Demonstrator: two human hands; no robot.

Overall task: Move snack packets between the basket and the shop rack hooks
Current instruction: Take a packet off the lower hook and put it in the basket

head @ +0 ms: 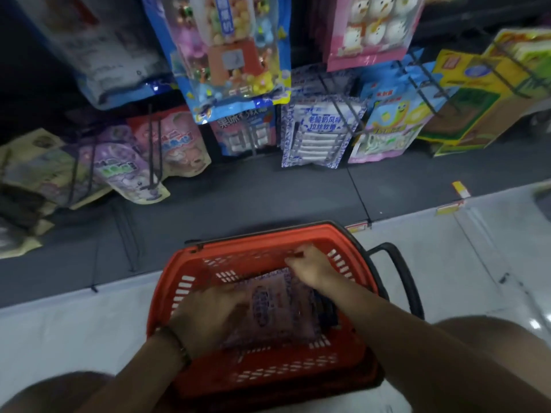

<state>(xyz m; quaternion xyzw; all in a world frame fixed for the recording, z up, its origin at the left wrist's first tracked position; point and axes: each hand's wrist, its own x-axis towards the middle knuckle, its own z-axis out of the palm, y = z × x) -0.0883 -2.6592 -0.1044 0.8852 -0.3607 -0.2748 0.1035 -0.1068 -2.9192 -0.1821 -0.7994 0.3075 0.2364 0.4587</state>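
Dim overall — motion blur smears both hands [313, 268]; glare on the floor [535, 323] right of them, edges bowed.

Setting was a retail shop aisle. Evidence: snack packets [320, 129] hung in rows on dark wire rack hooks [340, 111] along a black display wall; yellow price tags [460, 189] were fixed to the base edge; a red plastic shopping basket [185, 281] stood on pale glossy floor tiles [462, 263].
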